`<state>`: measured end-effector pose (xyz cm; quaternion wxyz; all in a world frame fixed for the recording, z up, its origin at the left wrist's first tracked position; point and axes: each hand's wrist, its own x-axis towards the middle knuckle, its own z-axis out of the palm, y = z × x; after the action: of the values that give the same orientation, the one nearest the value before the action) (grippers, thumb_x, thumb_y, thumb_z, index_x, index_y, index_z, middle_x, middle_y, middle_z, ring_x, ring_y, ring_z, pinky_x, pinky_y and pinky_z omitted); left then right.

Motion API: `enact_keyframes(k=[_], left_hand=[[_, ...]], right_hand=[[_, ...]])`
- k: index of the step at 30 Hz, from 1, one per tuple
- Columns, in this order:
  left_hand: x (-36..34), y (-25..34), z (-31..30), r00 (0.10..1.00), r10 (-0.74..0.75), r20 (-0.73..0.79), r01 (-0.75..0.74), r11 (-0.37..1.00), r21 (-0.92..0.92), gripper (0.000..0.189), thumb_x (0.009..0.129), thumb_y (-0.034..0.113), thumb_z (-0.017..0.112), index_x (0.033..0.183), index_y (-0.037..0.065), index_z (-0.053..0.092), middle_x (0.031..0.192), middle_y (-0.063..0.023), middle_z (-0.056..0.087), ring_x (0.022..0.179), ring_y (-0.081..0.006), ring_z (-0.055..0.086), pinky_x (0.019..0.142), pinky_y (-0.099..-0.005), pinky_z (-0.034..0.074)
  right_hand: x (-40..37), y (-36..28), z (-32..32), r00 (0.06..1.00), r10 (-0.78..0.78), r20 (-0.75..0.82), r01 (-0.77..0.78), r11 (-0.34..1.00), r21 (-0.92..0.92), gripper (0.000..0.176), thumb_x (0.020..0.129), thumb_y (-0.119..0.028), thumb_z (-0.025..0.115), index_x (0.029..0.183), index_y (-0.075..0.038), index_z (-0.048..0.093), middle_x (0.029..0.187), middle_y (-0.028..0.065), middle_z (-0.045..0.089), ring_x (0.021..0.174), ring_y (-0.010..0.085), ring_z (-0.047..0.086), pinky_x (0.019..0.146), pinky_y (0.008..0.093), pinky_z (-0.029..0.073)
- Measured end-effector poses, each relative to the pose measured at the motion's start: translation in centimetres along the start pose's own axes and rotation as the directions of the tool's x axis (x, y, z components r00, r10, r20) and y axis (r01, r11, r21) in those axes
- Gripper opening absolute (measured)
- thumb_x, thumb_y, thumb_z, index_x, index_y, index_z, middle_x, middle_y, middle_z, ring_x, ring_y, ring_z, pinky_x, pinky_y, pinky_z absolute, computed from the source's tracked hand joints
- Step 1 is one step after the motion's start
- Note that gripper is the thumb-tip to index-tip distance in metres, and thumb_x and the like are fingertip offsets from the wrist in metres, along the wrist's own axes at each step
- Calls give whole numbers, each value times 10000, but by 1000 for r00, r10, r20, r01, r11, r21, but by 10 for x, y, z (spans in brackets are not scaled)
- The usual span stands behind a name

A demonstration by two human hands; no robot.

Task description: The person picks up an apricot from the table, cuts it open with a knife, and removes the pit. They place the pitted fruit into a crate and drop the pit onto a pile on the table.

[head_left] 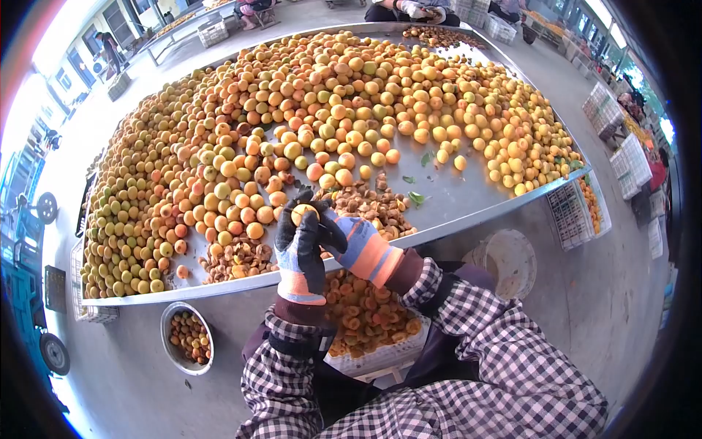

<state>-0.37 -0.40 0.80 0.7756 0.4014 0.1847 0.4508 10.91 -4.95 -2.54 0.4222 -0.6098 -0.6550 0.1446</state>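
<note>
The fruit [304, 214] sits at the fingertips of the left hand [297, 254], on the far side of the palm from the body, with the right hand [352, 238] just beside it to the right. The gloved left fingers are curled and pinch the fruit; the right fingers bend in against the left hand, but whether they also grip something I cannot tell. The left is the nearer hand — the fruit lies within its grasp — and, being round, the fruit shows no clear long axis. Both hands are over the near edge of the table [482, 217], between a larger heap of brown pits [373, 208] and a smaller brown pile [240, 262] to the left. Beyond spreads the mass of whole fruit [307, 80]. Below the hands, between the knees, a crate [387, 357] holds opened fruit [369, 311] — the forearms and table rim partly cover it. A bucket [167, 349] stands on the floor at left, a pail [521, 265] at right.
</note>
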Motion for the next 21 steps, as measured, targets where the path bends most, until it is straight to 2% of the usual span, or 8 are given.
enact_keyframes(k=[4,6,11,13,14,15,17,21], left_hand=[[6,3,-7,996,-39,84,38,999,12,373,906,102,576,1242,-1,453,929,-111,631,714,-187,641,652,-283,530],[10,-4,-14,997,41,68,-53,981,188,392,888,93,600,1239,-5,457,1025,-120,630,859,-179,634,766,-280,519],[8,-2,-11,985,150,85,-171,905,390,382,891,163,607,1221,4,499,1038,-82,625,808,-153,616,734,-253,495],[3,-7,-2,997,69,-24,-64,982,177,361,902,249,606,1158,5,536,914,-47,627,729,-116,590,639,-224,466],[2,-7,1,1000,6,1,-6,986,168,411,936,331,544,1146,-21,571,779,-23,613,607,-85,546,564,-198,408],[3,-9,2,1000,1,5,-2,985,170,411,936,331,544,1146,-21,571,779,-23,613,607,-85,546,564,-198,408],[7,-14,4,975,-204,-82,194,974,-120,461,961,391,483,1136,-22,590,677,2,548,539,-85,495,519,-201,368],[10,-15,4,983,-177,-56,169,977,-130,444,972,373,469,1143,-20,582,692,-19,552,573,-105,508,546,-224,395]], right_hand=[[3,-1,-6,1000,20,4,-20,1000,14,380,828,-61,593,1195,-45,495,933,164,637,880,356,622,703,387,510],[3,-8,-15,996,81,49,-88,983,159,361,828,-60,601,1174,-40,500,934,172,632,904,348,624,722,367,507],[2,-6,-10,999,41,8,-42,967,250,312,838,-117,603,1123,-38,505,936,199,626,914,371,605,742,392,496],[1,-8,-8,999,47,-7,-42,951,307,307,848,-174,598,1109,-42,503,922,215,626,917,401,587,750,432,491],[-1,-9,-7,996,85,-22,-77,966,245,312,860,-209,591,1109,-47,498,918,218,627,914,404,587,749,437,488],[-2,-10,-5,992,124,-38,-115,977,181,320,871,-245,584,1108,-52,493,913,220,628,910,407,587,749,442,485],[-2,3,6,985,167,-35,-159,972,175,340,890,-319,559,1098,-59,489,906,227,627,908,413,584,749,455,480],[0,8,6,984,180,-14,-176,975,138,372,897,-363,549,1112,-65,491,932,230,628,916,414,584,750,462,479]])
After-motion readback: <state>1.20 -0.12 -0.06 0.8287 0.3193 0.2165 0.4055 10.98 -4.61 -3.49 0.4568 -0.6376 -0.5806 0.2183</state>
